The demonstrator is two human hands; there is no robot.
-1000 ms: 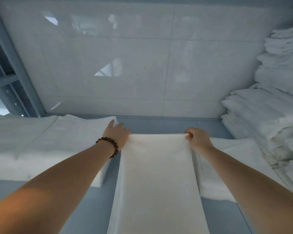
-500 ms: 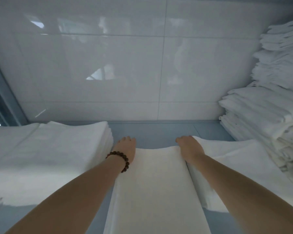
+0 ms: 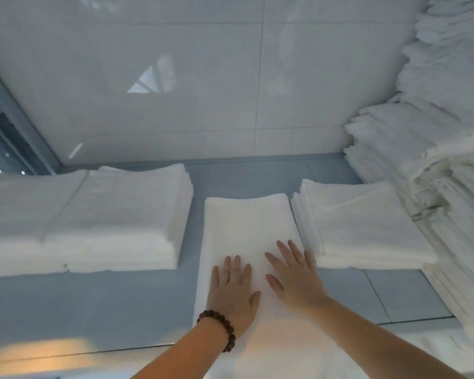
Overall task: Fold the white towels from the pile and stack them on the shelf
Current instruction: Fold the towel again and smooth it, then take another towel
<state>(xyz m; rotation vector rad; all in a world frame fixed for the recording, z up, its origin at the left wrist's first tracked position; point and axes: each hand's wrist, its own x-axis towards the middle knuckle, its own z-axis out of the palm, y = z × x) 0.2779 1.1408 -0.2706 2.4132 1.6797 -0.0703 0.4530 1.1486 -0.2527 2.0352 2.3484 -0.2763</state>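
Observation:
A long white towel [image 3: 246, 225], folded into a narrow strip, lies on the blue-grey shelf surface [image 3: 93, 302] and runs away from me. My left hand [image 3: 231, 292], with a bead bracelet on its wrist, lies flat on the near part of the towel with straight fingers. My right hand [image 3: 293, 274] lies flat beside it, fingers spread, palm down on the same towel. Neither hand grips the cloth.
A stack of folded white towels [image 3: 99, 220] sits to the left of the strip and a lower stack [image 3: 361, 222] to its right. A tall, loose pile of white towels [image 3: 443, 149] fills the right side. A glossy tiled wall [image 3: 203, 91] closes the back.
Both hands let go of the towel's far edge and drew back toward me; they now lie flat and open on its near part. The view has tilted down.

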